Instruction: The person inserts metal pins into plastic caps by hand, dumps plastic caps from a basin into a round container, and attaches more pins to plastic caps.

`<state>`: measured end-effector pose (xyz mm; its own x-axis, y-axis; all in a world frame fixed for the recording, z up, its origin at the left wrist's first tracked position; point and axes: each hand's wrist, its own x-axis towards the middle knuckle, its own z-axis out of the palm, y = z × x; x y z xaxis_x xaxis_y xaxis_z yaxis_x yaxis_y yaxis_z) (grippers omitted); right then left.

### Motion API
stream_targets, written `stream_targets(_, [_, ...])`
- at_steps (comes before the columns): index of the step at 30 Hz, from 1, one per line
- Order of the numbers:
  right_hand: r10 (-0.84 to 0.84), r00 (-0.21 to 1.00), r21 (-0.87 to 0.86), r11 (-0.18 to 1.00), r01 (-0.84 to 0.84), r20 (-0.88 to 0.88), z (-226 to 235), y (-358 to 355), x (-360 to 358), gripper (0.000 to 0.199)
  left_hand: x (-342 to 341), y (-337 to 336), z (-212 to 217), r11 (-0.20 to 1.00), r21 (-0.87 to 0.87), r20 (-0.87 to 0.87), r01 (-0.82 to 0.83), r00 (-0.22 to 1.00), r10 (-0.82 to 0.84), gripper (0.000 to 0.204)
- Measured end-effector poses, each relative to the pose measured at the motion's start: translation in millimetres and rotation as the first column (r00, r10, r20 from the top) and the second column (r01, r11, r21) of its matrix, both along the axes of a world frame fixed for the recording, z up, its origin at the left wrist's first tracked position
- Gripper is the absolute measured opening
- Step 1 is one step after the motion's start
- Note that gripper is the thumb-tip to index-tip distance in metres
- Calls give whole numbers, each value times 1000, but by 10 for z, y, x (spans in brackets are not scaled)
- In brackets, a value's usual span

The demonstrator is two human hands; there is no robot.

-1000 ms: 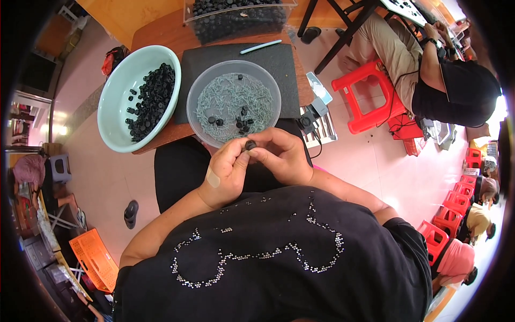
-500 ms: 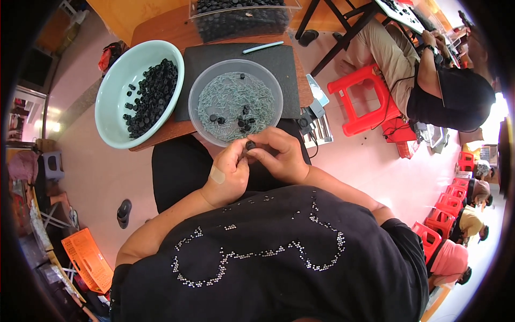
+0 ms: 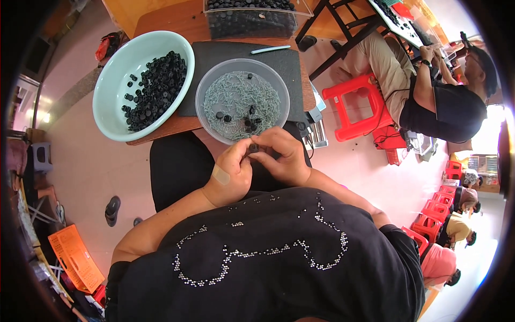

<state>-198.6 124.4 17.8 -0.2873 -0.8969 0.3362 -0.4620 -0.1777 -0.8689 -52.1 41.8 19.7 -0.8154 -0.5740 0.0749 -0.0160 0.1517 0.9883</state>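
Between the fingertips of both hands is a small black round plastic part (image 3: 254, 147), held just past the near rim of a clear round tub. My left hand (image 3: 232, 170), with a plaster on its back, pinches it from the left. From the right, the thumb and fingers of my right hand (image 3: 280, 156) close on the same part. The clear tub (image 3: 285, 102) is filled with thin greenish-silver screws (image 3: 230, 91), and several black parts (image 3: 251, 122) lie on top of them. Any screw between my fingers is too small to make out.
A pale green basin (image 3: 102, 88) with a heap of black parts stands left on the wooden table (image 3: 161, 21). Behind are a dark mat (image 3: 295, 70), a light-blue stick (image 3: 270, 49) and a clear bin (image 3: 252, 24) of black parts. A red stool (image 3: 343, 110) and a seated person (image 3: 448, 102) are at right.
The view has shifted slightly, so the table and tubs sit a little differently in it. The black part has turned a little between my fingers, and both hands keep hold of it.
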Motion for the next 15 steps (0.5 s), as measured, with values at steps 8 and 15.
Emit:
stream_targets(8, [20,981,-90,995,-37,-191,-48,-80,20,30,75,-34,-55,1000,1,78,28,997,-28,39])
stream_targets(15, [12,983,-31,999,-18,-185,62,-95,72,25,125,-73,-22,963,266,-26,52,999,-47,39])
